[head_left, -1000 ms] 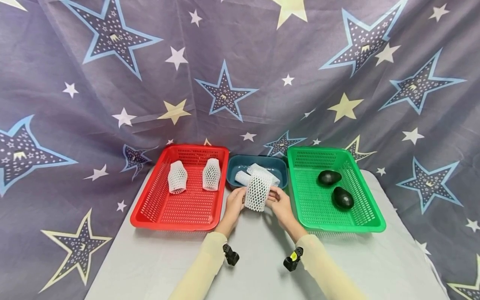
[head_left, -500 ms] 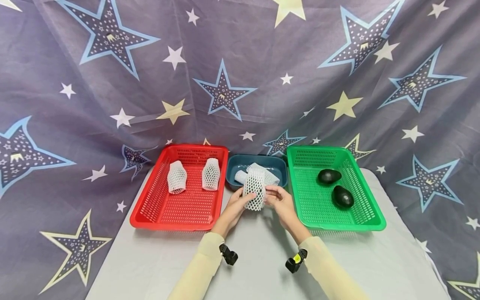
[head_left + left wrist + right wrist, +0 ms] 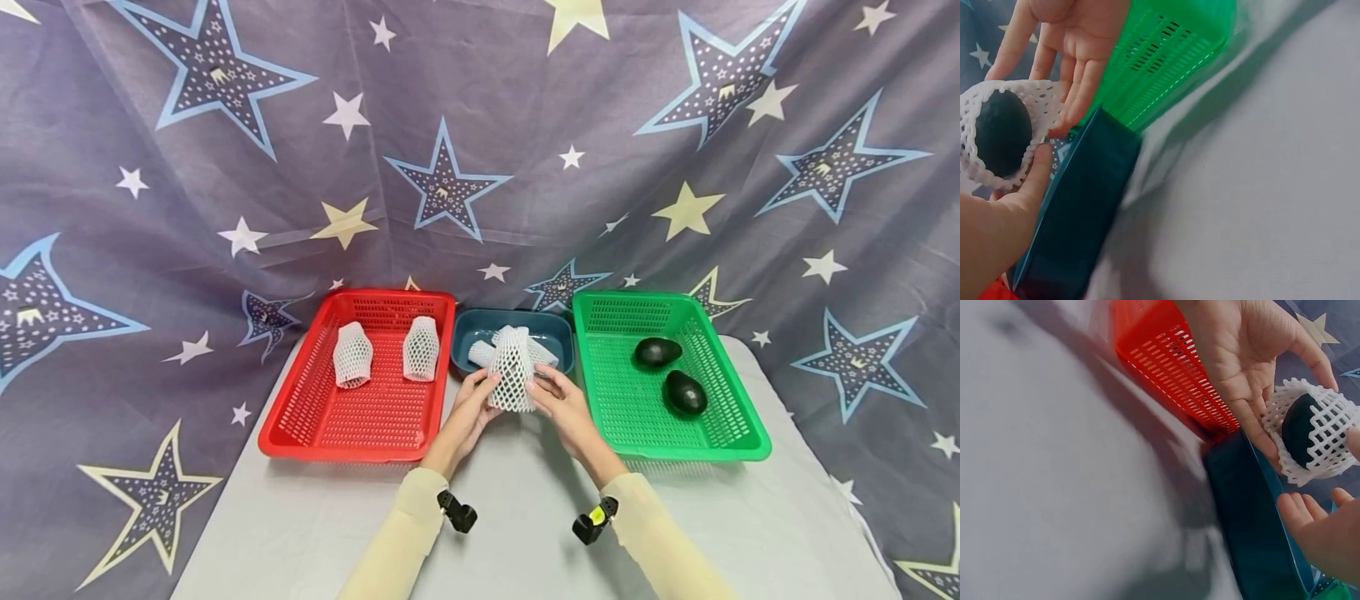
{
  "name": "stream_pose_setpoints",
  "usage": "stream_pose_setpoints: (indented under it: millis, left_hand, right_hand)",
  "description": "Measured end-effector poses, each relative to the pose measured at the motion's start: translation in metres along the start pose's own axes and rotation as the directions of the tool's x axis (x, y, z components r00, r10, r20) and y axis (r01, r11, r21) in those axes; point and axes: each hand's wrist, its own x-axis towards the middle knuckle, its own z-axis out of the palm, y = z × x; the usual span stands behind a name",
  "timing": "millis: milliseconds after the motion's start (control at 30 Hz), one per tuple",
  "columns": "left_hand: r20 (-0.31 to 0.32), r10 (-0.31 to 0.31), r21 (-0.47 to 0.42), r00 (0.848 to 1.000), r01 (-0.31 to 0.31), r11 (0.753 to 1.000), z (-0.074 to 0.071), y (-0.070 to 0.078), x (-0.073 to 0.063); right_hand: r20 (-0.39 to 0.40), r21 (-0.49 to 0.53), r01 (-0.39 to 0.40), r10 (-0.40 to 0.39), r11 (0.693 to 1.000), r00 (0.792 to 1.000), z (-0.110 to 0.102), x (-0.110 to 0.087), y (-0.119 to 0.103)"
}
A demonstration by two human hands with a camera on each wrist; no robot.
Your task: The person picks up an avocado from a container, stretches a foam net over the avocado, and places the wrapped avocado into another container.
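In the head view, a white foam net sleeve [image 3: 512, 371] stands over the near rim of the blue dish. A dark avocado [image 3: 1004, 132] fills it, its rounded end showing through the open mouth in the left wrist view. My left hand [image 3: 467, 414] grips one side, thumb on the net. On the other side my right hand [image 3: 566, 414] holds the sleeve between thumb and fingers. Two loose avocados [image 3: 686, 393] lie in the green basket [image 3: 622, 433]. Two filled foam nets [image 3: 352, 356] lie in the red basket [image 3: 360, 429].
The blue dish [image 3: 551, 327], between the baskets, contains more white foam nets [image 3: 542, 354], partly hidden by the held one. A light cloth [image 3: 517, 517] covers the table. Behind hangs a grey star-patterned curtain [image 3: 517, 208].
The sleeve's top has narrowed and it has risen slightly. My left thumb has come round onto the net's front, and my right thumb now touches its side. Basket contents are unchanged.
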Motion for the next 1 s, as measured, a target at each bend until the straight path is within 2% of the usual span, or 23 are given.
stream_pose_setpoints:
  millis: [200, 433, 633, 733, 833, 1000]
  left_hand:
    - [0.008, 0.012, 0.008, 1.000, -0.012, 1.000, 0.000, -0.003, -0.001]
    - [0.003, 0.018, 0.008, 1.000, -0.018, 1.000, -0.001, -0.006, 0.001]
    - [-0.011, 0.029, -0.053, 1.000, -0.029, 0.998, 0.001, -0.005, 0.001]
    - [-0.010, 0.042, -0.055, 0.999, -0.043, 0.998, 0.003, -0.004, 0.001]
    - [-0.011, 0.050, -0.025, 0.999, -0.050, 0.998, 0.005, -0.003, 0.000]
    - [-0.027, 0.078, 0.092, 0.997, -0.075, 0.993, 0.007, -0.002, -0.002]
  right_hand:
    - [0.019, 0.049, -0.015, 0.015, 0.999, 1.000, 0.003, -0.001, 0.000]
    - [0.009, 0.076, 0.023, -0.024, 0.997, 1.000, 0.007, -0.002, 0.002]
    - [-0.021, 0.102, 0.065, -0.063, 0.993, 0.998, 0.009, 0.000, 0.008]
    - [-0.048, 0.103, 0.091, -0.087, 0.991, 0.995, 0.009, 0.000, 0.010]
    - [-0.079, 0.107, 0.107, -0.099, 0.988, 0.992, 0.010, 0.000, 0.010]
    - [-0.110, 0.124, 0.106, -0.093, 0.987, 0.990, 0.011, -0.001, 0.008]
